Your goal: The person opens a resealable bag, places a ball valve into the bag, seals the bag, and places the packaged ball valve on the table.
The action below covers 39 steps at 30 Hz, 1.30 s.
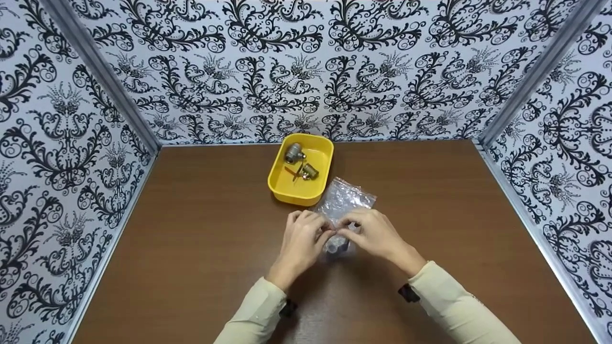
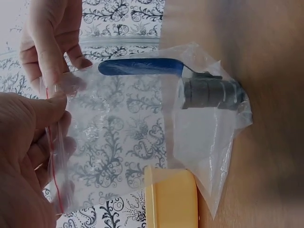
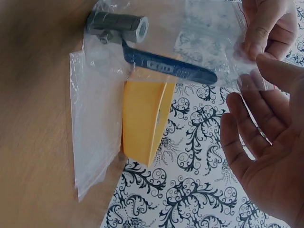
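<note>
A clear zip bag (image 2: 109,137) with a red line along its seal is held upright above the table. Inside it, at the bottom, sits a grey metal ball valve (image 2: 209,93) with a blue lever handle (image 2: 140,66). My left hand (image 1: 303,236) pinches the bag's top edge between thumb and fingers. Close beside it, my right hand (image 1: 373,234) pinches the same edge near one corner; its other fingers are spread in the right wrist view. From the head view, the hands partly hide the bag and valve.
Beyond the hands stands a yellow bin (image 1: 301,197) holding a grey valve (image 1: 293,153) and a brass-coloured valve (image 1: 310,171) with a red handle. Flat clear bags (image 1: 345,197) lie on the brown table (image 1: 205,229) by the bin. Patterned walls enclose the table's back and sides.
</note>
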{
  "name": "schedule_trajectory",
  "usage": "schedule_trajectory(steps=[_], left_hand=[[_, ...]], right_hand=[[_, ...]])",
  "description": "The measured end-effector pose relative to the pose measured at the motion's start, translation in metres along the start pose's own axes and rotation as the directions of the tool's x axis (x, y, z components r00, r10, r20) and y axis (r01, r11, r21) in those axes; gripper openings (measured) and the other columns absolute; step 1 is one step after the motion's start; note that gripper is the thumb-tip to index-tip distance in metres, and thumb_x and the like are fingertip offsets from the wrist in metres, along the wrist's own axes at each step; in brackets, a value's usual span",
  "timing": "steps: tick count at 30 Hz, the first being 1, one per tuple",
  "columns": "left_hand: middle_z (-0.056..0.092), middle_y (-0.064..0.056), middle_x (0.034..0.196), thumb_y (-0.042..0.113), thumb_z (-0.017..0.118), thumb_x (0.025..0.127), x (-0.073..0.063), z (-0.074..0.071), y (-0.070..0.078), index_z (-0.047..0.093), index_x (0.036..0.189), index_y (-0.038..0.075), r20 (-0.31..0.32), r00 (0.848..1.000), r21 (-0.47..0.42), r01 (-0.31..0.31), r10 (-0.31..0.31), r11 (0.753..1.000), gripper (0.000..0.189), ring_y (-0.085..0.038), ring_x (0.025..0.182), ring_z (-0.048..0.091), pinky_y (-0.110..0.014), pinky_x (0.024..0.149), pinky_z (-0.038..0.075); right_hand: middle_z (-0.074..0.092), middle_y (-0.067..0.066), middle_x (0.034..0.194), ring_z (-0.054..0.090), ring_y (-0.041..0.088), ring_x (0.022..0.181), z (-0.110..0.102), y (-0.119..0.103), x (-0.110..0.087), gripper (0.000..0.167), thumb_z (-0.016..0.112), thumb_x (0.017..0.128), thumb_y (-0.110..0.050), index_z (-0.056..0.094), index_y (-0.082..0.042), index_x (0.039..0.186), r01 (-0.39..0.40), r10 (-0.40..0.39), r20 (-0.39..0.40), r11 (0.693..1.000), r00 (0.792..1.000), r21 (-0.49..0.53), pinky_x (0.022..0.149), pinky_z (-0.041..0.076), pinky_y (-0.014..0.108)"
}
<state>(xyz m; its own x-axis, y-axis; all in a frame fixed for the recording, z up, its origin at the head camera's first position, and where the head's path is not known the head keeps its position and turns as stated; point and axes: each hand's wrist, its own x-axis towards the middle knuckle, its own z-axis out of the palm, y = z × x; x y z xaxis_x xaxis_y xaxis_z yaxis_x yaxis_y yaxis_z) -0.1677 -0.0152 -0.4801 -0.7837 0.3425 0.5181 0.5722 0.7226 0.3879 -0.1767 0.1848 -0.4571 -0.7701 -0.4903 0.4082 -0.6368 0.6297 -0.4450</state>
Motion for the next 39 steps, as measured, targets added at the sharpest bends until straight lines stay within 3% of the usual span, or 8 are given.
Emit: schedule_trajectory(steps=[7,13,20,25,32,39], left_hand=[[0.072,0.010,0.090,0.035,0.070,0.086,-0.002,-0.003,0.001,0.070,0.087,0.023,-0.011,0.999,-0.043,0.053,-0.053,0.998,0.012,-0.012,0.094,0.062,-0.038,0.093,0.040],[0.072,0.009,0.092,0.035,0.072,0.085,-0.004,-0.002,-0.004,0.070,0.087,0.022,-0.001,0.996,-0.024,0.089,-0.089,0.996,0.013,-0.013,0.096,0.061,-0.037,0.094,0.039],[0.071,0.009,0.087,0.034,0.074,0.082,-0.004,-0.002,-0.008,0.070,0.084,0.022,-0.014,0.996,-0.050,0.087,-0.088,0.995,0.013,-0.012,0.094,0.061,-0.038,0.095,0.039],[0.071,0.010,0.089,0.032,0.074,0.084,-0.005,-0.003,-0.012,0.071,0.087,0.022,-0.004,0.993,-0.071,0.114,-0.114,0.991,0.011,-0.013,0.096,0.061,-0.039,0.095,0.038],[0.070,0.008,0.087,0.029,0.075,0.083,-0.007,-0.005,-0.015,0.069,0.085,0.021,0.001,0.996,-0.056,0.087,-0.087,0.995,0.010,-0.014,0.095,0.061,-0.041,0.097,0.038],[0.070,0.009,0.087,0.031,0.074,0.084,-0.008,-0.006,-0.019,0.069,0.087,0.021,-0.004,0.994,-0.068,0.104,-0.105,0.992,0.011,-0.013,0.093,0.061,-0.040,0.094,0.039]], right_hand=[[0.072,-0.006,0.084,0.068,0.014,0.077,0.001,0.000,0.000,0.006,0.077,0.083,-0.019,0.073,-0.019,0.087,-0.009,0.008,-0.015,1.000,1.000,-0.018,0.070,0.053,0.033],[0.072,-0.007,0.083,0.067,0.012,0.076,0.002,0.000,0.000,0.007,0.077,0.081,-0.018,0.073,-0.020,0.087,-0.032,0.032,-0.025,0.999,0.999,-0.012,0.071,0.053,0.032],[0.072,-0.006,0.084,0.069,0.015,0.077,0.001,-0.001,0.001,0.006,0.076,0.082,-0.017,0.073,-0.019,0.087,-0.041,0.042,-0.018,0.999,0.999,0.004,0.072,0.055,0.032],[0.073,-0.006,0.084,0.069,0.012,0.078,0.000,-0.001,0.001,0.006,0.076,0.083,-0.015,0.073,-0.018,0.087,-0.044,0.044,-0.016,0.999,0.999,0.022,0.071,0.056,0.034],[0.073,-0.005,0.085,0.069,0.011,0.078,0.000,-0.001,0.001,0.006,0.076,0.083,-0.015,0.073,-0.018,0.087,-0.047,0.048,-0.014,0.998,0.999,0.034,0.071,0.057,0.036],[0.074,-0.006,0.085,0.069,0.010,0.078,0.000,-0.001,0.001,0.007,0.076,0.083,-0.015,0.074,-0.019,0.088,-0.054,0.055,-0.012,0.998,0.998,0.028,0.072,0.057,0.034]])
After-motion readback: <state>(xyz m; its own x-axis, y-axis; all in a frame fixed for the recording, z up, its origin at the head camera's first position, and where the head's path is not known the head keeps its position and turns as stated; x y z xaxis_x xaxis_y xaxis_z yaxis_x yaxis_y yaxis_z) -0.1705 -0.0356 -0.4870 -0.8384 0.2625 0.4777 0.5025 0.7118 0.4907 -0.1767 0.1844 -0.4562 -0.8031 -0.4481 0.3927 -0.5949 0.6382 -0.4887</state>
